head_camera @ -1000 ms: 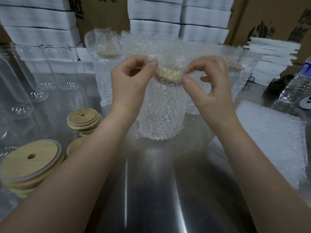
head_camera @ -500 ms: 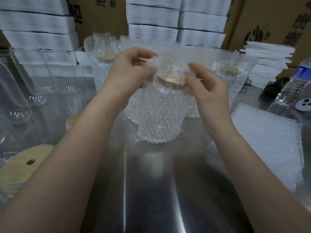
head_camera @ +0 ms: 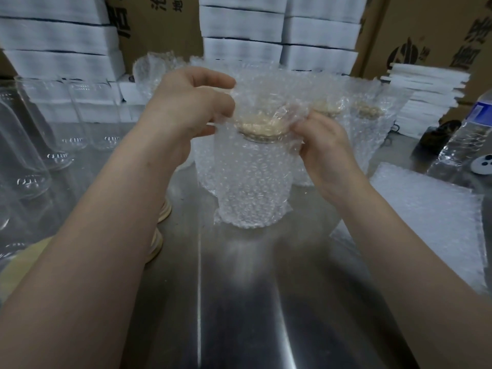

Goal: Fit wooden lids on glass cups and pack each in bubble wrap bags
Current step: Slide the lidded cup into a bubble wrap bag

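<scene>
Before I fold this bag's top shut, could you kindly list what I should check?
1. The wooden lid sits on the glass cup inside: ok, as seen through the wrap.
2. The bubble wrap bag covers the cup down to the steel table: ok.
3. Spare wrap stands above the lid for folding: ok.
4. The left hand pinches the bag's top edge: ok.
5. The right hand pinches the opposite side: ok.
6. A free spot among the packed cups behind: cannot tell, the hands hide it.
</scene>
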The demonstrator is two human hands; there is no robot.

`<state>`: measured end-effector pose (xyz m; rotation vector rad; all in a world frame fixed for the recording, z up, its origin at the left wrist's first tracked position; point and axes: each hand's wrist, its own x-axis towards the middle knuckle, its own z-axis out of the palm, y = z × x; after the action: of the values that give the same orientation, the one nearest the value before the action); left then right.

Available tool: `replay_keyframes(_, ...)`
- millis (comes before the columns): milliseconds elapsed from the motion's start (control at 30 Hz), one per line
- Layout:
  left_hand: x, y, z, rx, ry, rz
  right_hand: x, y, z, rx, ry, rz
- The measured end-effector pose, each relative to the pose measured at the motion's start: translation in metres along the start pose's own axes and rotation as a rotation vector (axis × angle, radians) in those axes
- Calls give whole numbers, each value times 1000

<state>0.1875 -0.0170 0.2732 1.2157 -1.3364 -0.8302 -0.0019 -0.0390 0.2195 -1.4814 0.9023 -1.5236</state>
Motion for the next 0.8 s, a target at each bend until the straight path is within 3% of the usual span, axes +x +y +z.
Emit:
replay_keyframes(433,-2,3,-1,70,117,122,-12,7,4,43,141,-89)
replay_keyframes(533,-2,7,-2,26,125,43,-13,7,4,41,178,-89)
replay_keyframes(667,-4,6,-14,-68,-72,-75,-14,6,6,39,217,-81)
replay_keyframes(800,-3,4,-16,113,-303,-72,-15,5,8,13,237,-88)
